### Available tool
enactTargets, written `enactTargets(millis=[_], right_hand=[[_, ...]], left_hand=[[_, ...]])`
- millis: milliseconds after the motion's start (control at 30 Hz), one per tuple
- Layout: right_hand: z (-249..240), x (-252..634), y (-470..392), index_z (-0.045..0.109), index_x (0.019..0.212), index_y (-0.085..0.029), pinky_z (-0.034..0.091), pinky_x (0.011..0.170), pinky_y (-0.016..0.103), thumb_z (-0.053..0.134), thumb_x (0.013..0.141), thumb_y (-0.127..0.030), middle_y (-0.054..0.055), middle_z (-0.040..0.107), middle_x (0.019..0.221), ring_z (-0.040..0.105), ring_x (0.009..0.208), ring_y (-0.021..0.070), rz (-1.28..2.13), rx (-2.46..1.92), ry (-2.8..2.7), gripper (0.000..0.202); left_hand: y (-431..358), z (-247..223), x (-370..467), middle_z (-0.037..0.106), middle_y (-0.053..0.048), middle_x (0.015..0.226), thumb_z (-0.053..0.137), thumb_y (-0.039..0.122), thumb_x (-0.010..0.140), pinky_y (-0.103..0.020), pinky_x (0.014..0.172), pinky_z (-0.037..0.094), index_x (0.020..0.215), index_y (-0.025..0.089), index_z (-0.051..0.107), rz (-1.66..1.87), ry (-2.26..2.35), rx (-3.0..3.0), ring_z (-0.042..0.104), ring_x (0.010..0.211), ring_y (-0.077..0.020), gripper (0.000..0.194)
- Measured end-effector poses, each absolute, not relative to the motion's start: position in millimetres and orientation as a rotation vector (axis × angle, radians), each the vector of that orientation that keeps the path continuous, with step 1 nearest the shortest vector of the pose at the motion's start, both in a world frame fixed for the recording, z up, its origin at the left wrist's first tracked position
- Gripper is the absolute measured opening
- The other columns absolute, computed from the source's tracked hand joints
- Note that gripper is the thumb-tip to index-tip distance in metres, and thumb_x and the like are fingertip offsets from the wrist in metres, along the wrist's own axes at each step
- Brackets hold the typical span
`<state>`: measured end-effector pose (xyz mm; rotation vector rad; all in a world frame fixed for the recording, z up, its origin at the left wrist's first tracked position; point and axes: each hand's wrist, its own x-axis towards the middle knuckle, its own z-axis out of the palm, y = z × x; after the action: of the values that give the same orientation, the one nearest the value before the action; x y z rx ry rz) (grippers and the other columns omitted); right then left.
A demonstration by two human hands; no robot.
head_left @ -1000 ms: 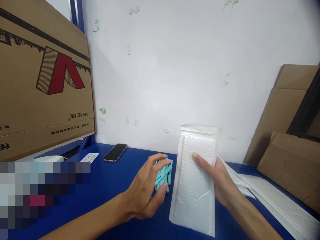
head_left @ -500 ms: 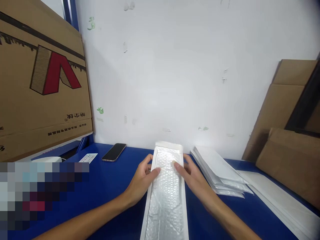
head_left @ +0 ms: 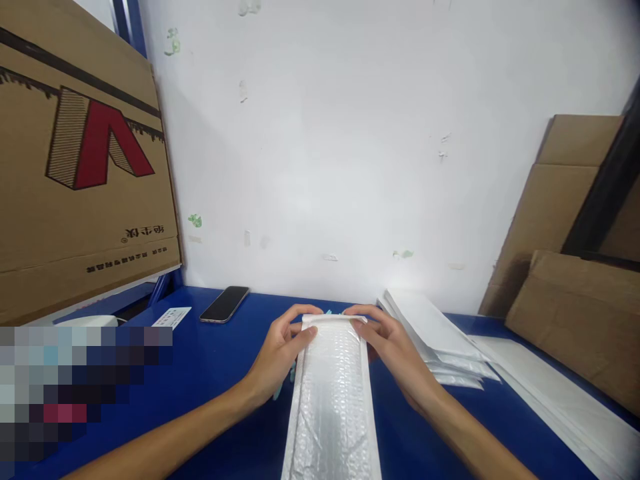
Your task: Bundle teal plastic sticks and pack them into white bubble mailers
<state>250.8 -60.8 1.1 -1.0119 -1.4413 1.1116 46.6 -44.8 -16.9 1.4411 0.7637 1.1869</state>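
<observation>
A long white bubble mailer [head_left: 333,393] stretches from the bottom edge up to the middle of the blue table. At its far left corner my left hand [head_left: 287,337] is closed, thumb on the near face and fingers behind the top edge. My right hand [head_left: 383,333] grips the far right corner the same way. The mailer's flap is bent back at the top, mostly out of sight. Small light-blue bits of something show behind the mailer, by my fingers and below my left hand; what they belong to is hidden.
A phone [head_left: 225,304] and a printed card [head_left: 171,318] lie at the back left. Stacked white mailers [head_left: 435,327] rest to the right, with more mailers [head_left: 555,400] beside them. Cardboard boxes stand on the left [head_left: 100,220] and right [head_left: 575,313].
The flap, upright before, is now folded back away from me. Both hands have moved up to the mailer's top edge. Light-blue bits have come into view behind it.
</observation>
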Motion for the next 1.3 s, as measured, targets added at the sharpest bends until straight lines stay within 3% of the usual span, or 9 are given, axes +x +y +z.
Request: enactTargets(millis=[133,333,433,600,833,967,1100,1200,1300], right_hand=[[0,254,-62,0.071,0.099,-0.022,0.043,0.057,0.025,0.062,0.082,-0.036,0.001,0.066,0.082,0.057,0.073,0.0172,1.189,-0.955,-1.411,0.023],[-2,256,-63,0.072,0.099,-0.013,0.046,0.060,0.028,0.045,0.089,-0.046,0.011,0.070,0.101,0.065,0.077,0.0216,1.302,-0.861,-1.334,0.044],[-1,252,-62,0.070,0.103,-0.014,0.045,0.057,0.027,0.053,0.088,-0.052,0.009,0.071,0.088,0.063,0.070,0.0194,1.256,-0.972,-1.350,0.044],[-2,247,-62,0.050,0.129,-0.026,0.043,0.056,0.024,0.068,0.082,-0.042,0.000,0.067,0.083,0.060,0.070,0.0165,1.121,-1.041,-1.416,0.053],[-6,244,-65,0.054,0.123,-0.027,0.047,0.062,0.027,0.065,0.086,-0.046,-0.001,0.064,0.079,0.061,0.067,0.0159,1.118,-0.932,-1.330,0.042],[-8,244,-64,0.052,0.130,-0.028,0.049,0.059,0.028,0.048,0.095,-0.054,0.005,0.065,0.099,0.061,0.067,0.0149,1.311,-0.699,-1.224,0.043],[-11,242,-63,0.056,0.130,-0.030,0.049,0.059,0.025,0.059,0.092,-0.045,0.005,0.060,0.114,0.059,0.077,0.0140,1.339,-0.673,-1.386,0.040],[-10,240,-65,0.062,0.119,-0.029,0.051,0.063,0.025,0.058,0.093,-0.045,0.005,0.055,0.118,0.056,0.083,0.0144,1.184,-0.717,-1.617,0.030],[-6,240,-69,0.062,0.108,-0.027,0.051,0.082,0.030,0.056,0.095,-0.043,0.004,0.049,0.129,0.056,0.096,0.0164,1.067,-0.713,-1.721,0.021]], left_hand=[[-45,-13,47,0.056,0.005,0.062,0.065,0.031,0.082,-0.018,0.051,0.033,0.097,0.019,0.061,1.249,0.817,1.426,0.047,0.053,-0.0092,0.019],[-44,-21,41,0.053,0.003,0.063,0.049,0.034,0.085,-0.022,0.048,0.033,0.101,0.018,0.059,1.193,0.646,1.325,0.044,0.049,-0.0111,0.025],[-42,-22,41,0.057,0.000,0.067,0.045,0.038,0.089,-0.023,0.049,0.034,0.102,0.017,0.059,1.181,0.653,1.356,0.047,0.049,-0.0119,0.029],[-40,-21,46,0.055,0.003,0.064,0.060,0.036,0.087,-0.020,0.052,0.032,0.095,0.018,0.063,1.227,0.900,1.523,0.045,0.054,-0.0103,0.020],[-43,-18,48,0.064,-0.002,0.091,0.052,0.035,0.093,-0.022,0.063,0.038,0.092,0.020,0.067,1.234,1.004,1.778,0.054,0.076,-0.0143,0.021],[-42,-16,47,0.059,0.001,0.078,0.059,0.035,0.089,-0.020,0.058,0.038,0.090,0.020,0.062,1.178,0.938,1.565,0.051,0.066,-0.0115,0.015],[-39,-20,46,0.057,0.002,0.070,0.062,0.035,0.088,-0.021,0.053,0.038,0.093,0.020,0.056,0.992,0.748,1.308,0.050,0.056,-0.0105,0.016],[-42,-25,47,0.062,-0.002,0.080,0.066,0.030,0.085,-0.020,0.054,0.041,0.092,0.019,0.055,0.895,0.603,1.203,0.055,0.059,-0.0097,0.017],[-49,-26,52,0.066,-0.005,0.096,0.068,0.025,0.084,-0.020,0.056,0.043,0.101,0.019,0.057,0.803,0.514,1.146,0.060,0.062,-0.0097,0.021]])
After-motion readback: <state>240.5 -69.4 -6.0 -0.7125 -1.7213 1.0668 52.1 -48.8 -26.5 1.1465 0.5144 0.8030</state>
